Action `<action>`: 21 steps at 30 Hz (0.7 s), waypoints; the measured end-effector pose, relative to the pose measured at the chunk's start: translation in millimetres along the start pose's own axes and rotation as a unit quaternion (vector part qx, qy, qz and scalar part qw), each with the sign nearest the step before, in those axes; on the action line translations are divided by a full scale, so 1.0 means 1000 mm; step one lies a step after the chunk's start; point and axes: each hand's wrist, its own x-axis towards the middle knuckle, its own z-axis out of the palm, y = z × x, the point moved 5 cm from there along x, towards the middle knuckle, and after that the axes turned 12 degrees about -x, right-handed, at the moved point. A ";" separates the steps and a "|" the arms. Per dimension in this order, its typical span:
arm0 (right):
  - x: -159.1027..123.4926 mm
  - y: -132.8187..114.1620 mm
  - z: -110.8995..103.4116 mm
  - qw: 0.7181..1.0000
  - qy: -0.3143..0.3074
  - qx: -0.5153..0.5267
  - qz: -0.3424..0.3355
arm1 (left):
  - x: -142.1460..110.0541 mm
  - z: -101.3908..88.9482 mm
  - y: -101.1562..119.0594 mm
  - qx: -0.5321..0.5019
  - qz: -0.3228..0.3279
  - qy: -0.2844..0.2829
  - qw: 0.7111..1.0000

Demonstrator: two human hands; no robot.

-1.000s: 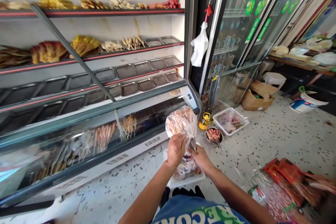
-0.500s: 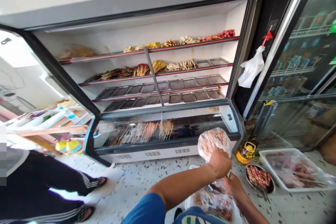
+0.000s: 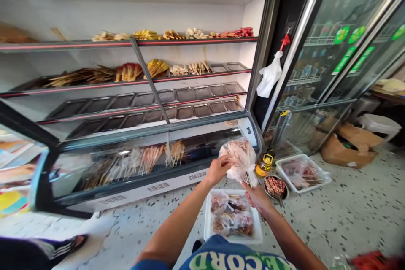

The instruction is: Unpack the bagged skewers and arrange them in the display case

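Note:
I hold up a bunch of meat skewers wrapped in a clear plastic bag (image 3: 239, 158) in front of the open display cooler. My left hand (image 3: 218, 169) touches the bag's left side, fingers curled on the plastic. My right hand (image 3: 257, 196) is closed round the skewer sticks that poke out below the bag. Under my hands a white tray (image 3: 208, 224) on the floor holds more bagged skewers.
The display cooler (image 3: 152, 93) has shelves of skewers and empty metal trays. On the floor to the right are a yellow oil bottle (image 3: 264, 164), a metal bowl of meat (image 3: 275, 186), a second white tray (image 3: 303, 173) and cardboard boxes (image 3: 348, 147). Another person's sandalled foot (image 3: 66, 244) is at bottom left.
The view has swung right and down. My left hand slid from gripping the bag's neck to its side. The white tray below is now in full view.

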 end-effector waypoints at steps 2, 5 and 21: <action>-0.001 0.000 0.000 1.000 0.010 0.020 0.004 | -0.003 0.010 -0.004 0.068 0.020 0.001 0.998; -0.004 0.002 0.004 0.999 0.006 0.043 0.007 | -0.002 0.038 0.000 0.206 0.049 -0.037 0.977; -0.010 -0.001 -0.024 0.992 -0.090 0.086 0.003 | -0.054 -0.046 -0.063 0.042 -0.109 0.179 0.977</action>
